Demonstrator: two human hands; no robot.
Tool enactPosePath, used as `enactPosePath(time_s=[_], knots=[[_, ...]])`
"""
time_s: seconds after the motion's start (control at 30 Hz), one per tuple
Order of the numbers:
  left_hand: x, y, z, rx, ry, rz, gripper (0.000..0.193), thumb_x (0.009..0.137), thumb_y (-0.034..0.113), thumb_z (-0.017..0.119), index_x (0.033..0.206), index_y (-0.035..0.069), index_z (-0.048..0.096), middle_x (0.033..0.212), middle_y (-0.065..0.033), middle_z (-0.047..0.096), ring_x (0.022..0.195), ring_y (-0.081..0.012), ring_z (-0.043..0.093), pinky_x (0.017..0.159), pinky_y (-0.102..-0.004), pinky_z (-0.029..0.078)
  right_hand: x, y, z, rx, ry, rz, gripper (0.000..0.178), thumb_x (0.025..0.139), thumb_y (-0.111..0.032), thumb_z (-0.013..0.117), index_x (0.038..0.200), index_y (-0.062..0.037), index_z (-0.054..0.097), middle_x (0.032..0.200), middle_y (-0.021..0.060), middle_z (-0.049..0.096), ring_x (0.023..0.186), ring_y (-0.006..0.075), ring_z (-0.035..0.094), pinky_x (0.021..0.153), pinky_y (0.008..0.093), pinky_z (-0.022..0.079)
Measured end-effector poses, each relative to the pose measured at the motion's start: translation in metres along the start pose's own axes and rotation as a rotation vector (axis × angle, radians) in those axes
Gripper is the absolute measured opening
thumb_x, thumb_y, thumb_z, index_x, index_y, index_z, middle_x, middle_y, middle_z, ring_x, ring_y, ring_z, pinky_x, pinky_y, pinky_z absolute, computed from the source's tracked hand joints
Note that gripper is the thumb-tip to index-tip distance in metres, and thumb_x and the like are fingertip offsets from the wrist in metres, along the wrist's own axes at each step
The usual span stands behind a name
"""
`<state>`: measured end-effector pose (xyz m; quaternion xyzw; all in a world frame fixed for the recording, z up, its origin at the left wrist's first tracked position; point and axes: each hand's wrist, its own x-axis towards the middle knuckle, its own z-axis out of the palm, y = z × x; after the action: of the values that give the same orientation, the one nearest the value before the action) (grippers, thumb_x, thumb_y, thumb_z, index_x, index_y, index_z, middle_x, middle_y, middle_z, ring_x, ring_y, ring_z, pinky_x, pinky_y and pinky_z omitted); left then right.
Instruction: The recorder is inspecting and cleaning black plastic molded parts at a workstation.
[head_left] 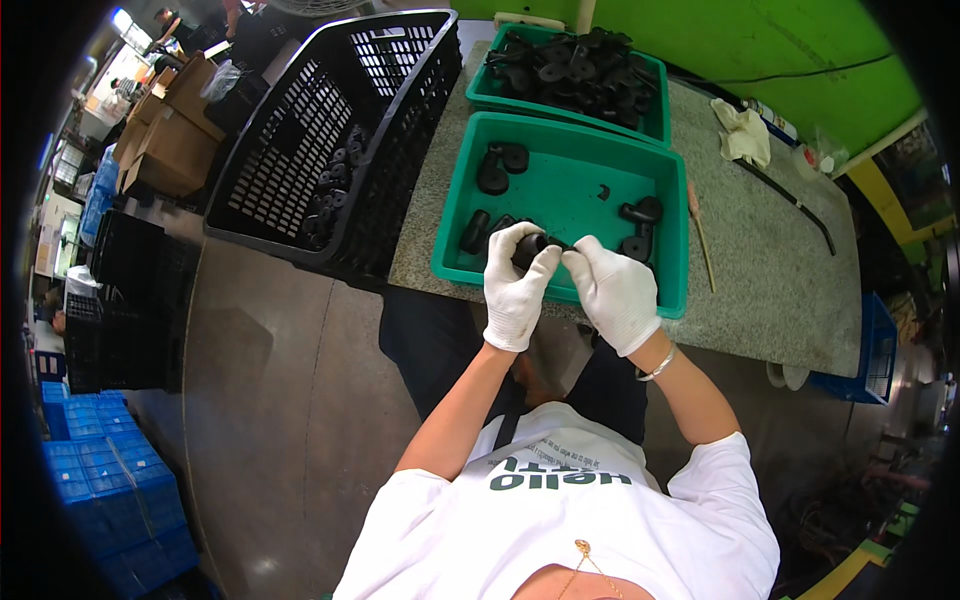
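Both my hands wear white knit gloves and meet over the near edge of a green tray [575, 130]. Held in my left hand [514, 295] is a black molded part [530, 248] with a round end, its fingers wrapped about it. The fingertips of my right hand [618, 295] are pinched together at the part's right side, on a thin dark bit that the glove mostly hides. Inside the tray lie a few similar black parts [493, 175] at the left, more black elbow-shaped parts [642, 215] at the right, and a small black scrap [604, 192].
Behind stands a second green tray [655, 100] heaped with black parts. A tall black slatted crate [290, 130] is at the left, with parts inside. On the speckled tabletop [770, 270] are a thin stick [706, 245], a black hose [795, 203] and a white cloth [744, 132].
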<state>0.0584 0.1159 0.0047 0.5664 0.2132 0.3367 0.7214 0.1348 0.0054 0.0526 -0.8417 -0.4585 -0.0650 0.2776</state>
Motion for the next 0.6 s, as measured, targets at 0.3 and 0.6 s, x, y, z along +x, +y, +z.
enactPosePath(time_s=[0.3,0.6], knots=[[0.083,0.078,-0.113,1.002,0.616,0.629,0.033,0.08,0.008,0.072,0.111,0.005,0.06,0.112,-0.0132,0.05,0.101,-0.0271,0.055,0.087,-0.0371,0.047,0.075,0.051,0.03,0.019,-0.094,0.084,0.024,0.088,-0.03,0.062,0.097,-0.0088,0.059,0.079,0.016,0.065,0.075,0.0358,0.063,0.063,0.0463,0.049],[0.096,0.052,-0.141,1.539,0.415,0.343,0.034,0.079,0.033,0.069,0.104,0.01,0.064,0.112,-0.0094,0.058,0.096,-0.0295,0.058,0.08,-0.04,0.051,0.126,0.041,0.127,0.06,-0.234,0.301,0.041,0.08,-0.031,0.067,0.113,-0.0092,0.056,0.102,0.0177,0.067,0.096,0.0384,0.063,0.079,0.0477,0.049]])
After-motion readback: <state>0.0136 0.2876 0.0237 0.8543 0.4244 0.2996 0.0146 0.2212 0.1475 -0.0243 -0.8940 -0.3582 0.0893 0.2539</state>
